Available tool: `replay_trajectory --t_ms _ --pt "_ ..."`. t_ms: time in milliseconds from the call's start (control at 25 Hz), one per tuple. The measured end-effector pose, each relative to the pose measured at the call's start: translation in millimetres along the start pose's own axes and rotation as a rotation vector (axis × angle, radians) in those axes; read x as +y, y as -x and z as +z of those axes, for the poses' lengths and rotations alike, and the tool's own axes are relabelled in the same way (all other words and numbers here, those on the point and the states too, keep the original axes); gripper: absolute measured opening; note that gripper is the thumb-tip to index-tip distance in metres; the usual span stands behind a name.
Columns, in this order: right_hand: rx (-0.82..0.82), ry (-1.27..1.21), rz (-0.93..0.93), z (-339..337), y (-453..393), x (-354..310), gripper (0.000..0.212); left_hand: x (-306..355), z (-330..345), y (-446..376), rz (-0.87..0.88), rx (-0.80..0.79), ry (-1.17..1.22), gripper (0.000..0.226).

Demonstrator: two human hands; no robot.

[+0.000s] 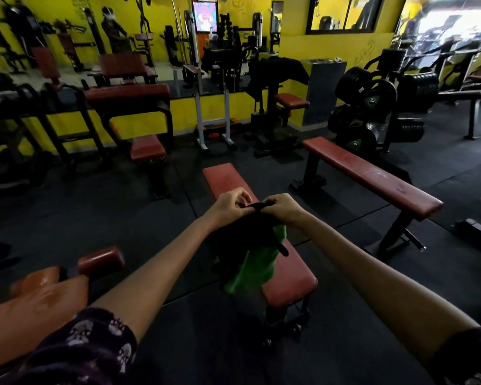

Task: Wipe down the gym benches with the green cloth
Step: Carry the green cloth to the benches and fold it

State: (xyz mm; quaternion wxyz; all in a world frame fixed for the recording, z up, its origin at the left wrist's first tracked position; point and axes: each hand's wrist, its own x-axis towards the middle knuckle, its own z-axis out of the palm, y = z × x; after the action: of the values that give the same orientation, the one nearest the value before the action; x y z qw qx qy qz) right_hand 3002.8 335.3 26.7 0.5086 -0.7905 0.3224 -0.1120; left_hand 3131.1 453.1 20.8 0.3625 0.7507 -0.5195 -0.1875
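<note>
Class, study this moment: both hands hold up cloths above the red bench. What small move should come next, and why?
Probably lower the green cloth onto the flat red bench below. The left hand and right hand pinch a black cloth at its top edge, the green one hangs beneath it, and neither touches the pad yet.

Matt green cloth (252,266); worn, scuffed red vinyl-like bench (286,276) padding.

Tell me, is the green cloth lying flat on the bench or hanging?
Hanging. The green cloth dangles in loose folds below both hands, beside a black fabric item they pinch above the bench.
</note>
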Motion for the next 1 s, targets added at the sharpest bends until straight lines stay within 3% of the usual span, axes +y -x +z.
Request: replay_trajectory --t_ms 80,240,360,560,640,720,840,920,1000 --pt "0.103 -0.105 0.025 1.5 -2.9 5.2 0.004 -13.0 5.0 12.1 0.014 -0.015 0.018 0.024" --pt "0.246 -0.274 0.099 5.1 -7.1 8.9 0.011 -36.1 15.0 29.8 0.145 0.310 0.028 0.015" --pt "0.347 -0.342 0.157 8.5 -6.6 7.8 0.014 -24.4 28.2 25.6 0.213 0.345 0.071 0.025" --pt "0.451 -0.483 0.245 13.0 -2.4 8.8 0.010 5.2 35.1 13.4 0.045 0.436 0.144 0.025" --pt "0.436 -0.507 0.282 14.5 2.8 8.3 0.012 8.7 33.3 7.5 -0.004 0.343 0.139 0.030" --pt "0.410 -0.541 0.304 16.6 6.9 8.1 0.016 16.1 32.0 8.3 -0.064 0.137 0.145 0.038" --pt "0.380 -0.586 0.321 21.0 16.4 5.7 0.017 19.4 33.4 11.4 -0.012 -0.093 -0.107 0.061" --pt "0.358 -0.590 0.331 18.1 18.3 6.4 0.016 21.8 36.1 16.4 0.077 -0.045 -0.229 0.049" --pt "0.329 -0.477 0.339 6.4 19.6 4.6 0.014 23.9 42.5 19.0 0.139 0.009 -0.204 0.034"
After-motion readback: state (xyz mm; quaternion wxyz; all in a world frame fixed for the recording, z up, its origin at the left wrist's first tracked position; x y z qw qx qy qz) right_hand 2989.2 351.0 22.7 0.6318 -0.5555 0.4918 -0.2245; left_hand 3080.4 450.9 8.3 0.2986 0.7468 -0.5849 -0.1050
